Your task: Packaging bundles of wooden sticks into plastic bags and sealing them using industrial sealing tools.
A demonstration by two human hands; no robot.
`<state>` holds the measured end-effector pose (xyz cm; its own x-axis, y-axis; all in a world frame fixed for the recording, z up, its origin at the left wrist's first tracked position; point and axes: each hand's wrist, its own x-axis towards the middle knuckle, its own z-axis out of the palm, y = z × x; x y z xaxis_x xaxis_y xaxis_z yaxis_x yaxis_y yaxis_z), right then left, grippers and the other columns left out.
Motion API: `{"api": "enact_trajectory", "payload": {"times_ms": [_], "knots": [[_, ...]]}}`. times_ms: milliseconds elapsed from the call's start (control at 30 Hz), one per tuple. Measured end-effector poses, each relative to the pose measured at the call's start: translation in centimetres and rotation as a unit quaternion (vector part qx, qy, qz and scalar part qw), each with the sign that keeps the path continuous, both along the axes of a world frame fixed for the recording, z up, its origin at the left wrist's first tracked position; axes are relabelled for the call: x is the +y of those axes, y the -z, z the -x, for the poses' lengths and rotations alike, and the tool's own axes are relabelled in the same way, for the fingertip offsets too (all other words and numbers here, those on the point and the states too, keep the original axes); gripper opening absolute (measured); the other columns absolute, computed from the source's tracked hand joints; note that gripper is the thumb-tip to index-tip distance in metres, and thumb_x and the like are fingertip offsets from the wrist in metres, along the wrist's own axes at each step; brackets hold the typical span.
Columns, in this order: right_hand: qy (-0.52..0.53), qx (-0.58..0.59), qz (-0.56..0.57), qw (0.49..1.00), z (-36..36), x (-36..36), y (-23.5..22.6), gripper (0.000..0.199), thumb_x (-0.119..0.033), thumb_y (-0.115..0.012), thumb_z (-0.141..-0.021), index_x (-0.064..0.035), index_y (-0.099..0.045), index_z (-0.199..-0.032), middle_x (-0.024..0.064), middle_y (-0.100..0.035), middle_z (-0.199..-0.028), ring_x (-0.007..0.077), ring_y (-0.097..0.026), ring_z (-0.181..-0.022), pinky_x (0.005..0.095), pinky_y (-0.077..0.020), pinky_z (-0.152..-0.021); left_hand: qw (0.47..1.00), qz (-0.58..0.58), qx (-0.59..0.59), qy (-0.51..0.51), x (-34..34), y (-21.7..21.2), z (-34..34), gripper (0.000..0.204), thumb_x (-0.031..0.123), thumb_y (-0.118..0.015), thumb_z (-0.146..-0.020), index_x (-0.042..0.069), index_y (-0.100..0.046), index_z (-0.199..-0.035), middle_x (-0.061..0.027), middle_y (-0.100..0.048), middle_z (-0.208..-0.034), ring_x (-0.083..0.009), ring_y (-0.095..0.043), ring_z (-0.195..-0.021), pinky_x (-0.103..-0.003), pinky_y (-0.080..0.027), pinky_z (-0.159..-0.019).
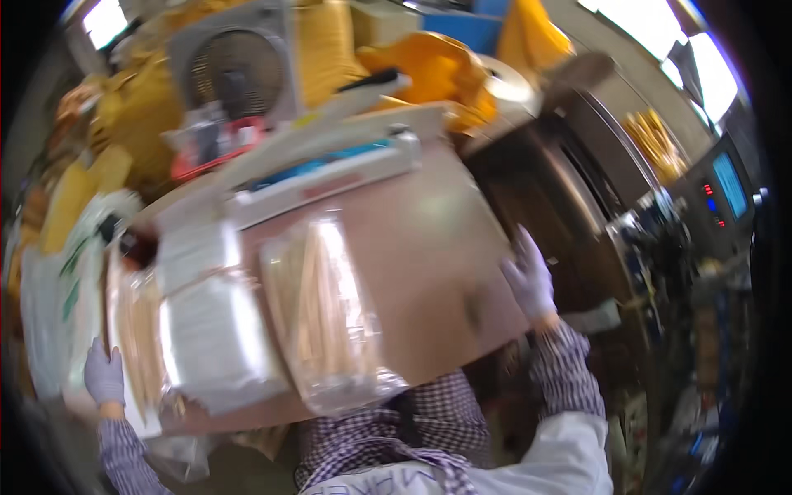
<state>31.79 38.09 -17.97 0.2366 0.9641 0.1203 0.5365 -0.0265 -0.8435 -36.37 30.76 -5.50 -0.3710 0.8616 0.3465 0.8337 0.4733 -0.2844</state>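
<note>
My left hand (105, 378), in a pale glove, is at the table's left end beside a narrow pack of wooden sticks (139, 330); its fingers look stretched out, with nothing seen in them. Over the table's right edge, my right hand (530, 279) is gloved too, its fingers apart and holding nothing visible. Between the hands lie a stack of clear plastic bags (216, 338) with a band across it and a shiny clear bag of long wooden sticks (326, 322). Both rest on the brown tabletop (429, 289). The picture is somewhat blurred.
A long white box (330, 177) with a blue item lies along the table's back. Behind stand a red basket (219, 157), a grey fan (235, 74) and yellow sacks (437, 70). At right are a dark metal machine (536, 186) and a control panel with a screen (729, 185).
</note>
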Motion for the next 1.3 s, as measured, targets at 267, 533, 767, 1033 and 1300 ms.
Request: {"api": "enact_trajectory", "payload": {"times_ms": [267,533,767,1033,1300], "knots": [[0.195,-0.274,0.236,0.911,-16.6,15.2,8.3,0.084,-0.046,-0.062,-0.067,-0.0037,-0.029,-0.133,0.021,-0.033,-0.134,0.033,-0.035,-0.122,0.0354,-0.0305,-0.1,0.594,0.272,-0.549,0.522,18.2,11.5,-46.3,0.05,0.029,-0.058,-0.079,-0.002,-0.047,-0.118,-0.0095,-0.056,-0.072,-0.0185,-0.055,-0.066,-0.031,-0.045,-0.062],[0.157,-0.227,0.318,0.907,-25.8,20.3,15.0,0.075,-0.061,-0.048,-0.075,-0.0017,-0.047,-0.121,0.0202,-0.046,-0.125,0.0279,-0.044,-0.117,0.0326,-0.0324,-0.097,0.676,0.257,-0.575,0.382,26.0,17.8,-62.5,0.063,0.038,-0.057,-0.079,-0.005,-0.04,-0.122,-0.0171,-0.062,-0.076,-0.0197,-0.062,-0.072,-0.032,-0.048,-0.065],[-0.049,0.348,0.149,0.924,-9.5,14.7,2.9,0.042,-0.037,-0.054,-0.084,-0.0036,-0.053,-0.11,0.0053,-0.058,-0.096,0.0114,-0.053,-0.085,0.0268,-0.0431,-0.077,0.633,0.214,-0.677,0.308,24.8,11.9,-63.7,0.084,0.051,-0.07,-0.065,-0.001,-0.037,-0.122,-0.021,-0.057,-0.101,-0.029,-0.057,-0.094,-0.034,-0.045,-0.082],[-0.158,0.361,-0.154,0.906,5.4,-3.8,-8.1,0.09,-0.014,-0.08,-0.057,-0.0013,-0.028,-0.129,0.0111,-0.047,-0.115,0.0199,-0.047,-0.105,0.0345,-0.0414,-0.088,0.321,0.157,-0.724,0.591,8.7,8.0,-48.6,0.069,0.021,-0.08,-0.061,0.003,-0.045,-0.118,-0.0047,-0.052,-0.105,-0.015,-0.049,-0.098,-0.029,-0.04,-0.087],[-0.368,0.582,0.146,0.711,11.0,-6.7,-4.8,0.064,-0.02,-0.072,-0.061,-0.0003,-0.048,-0.116,0.0159,-0.051,-0.116,0.0359,-0.051,-0.104,0.0451,-0.0439,-0.086,-0.118,0.355,-0.92,0.117,-6.0,13.2,-41.1,0.063,0.039,-0.066,-0.072,0.0,-0.046,-0.117,-0.0139,-0.057,-0.107,-0.0226,-0.057,-0.097,-0.033,-0.044,-0.088]]}}
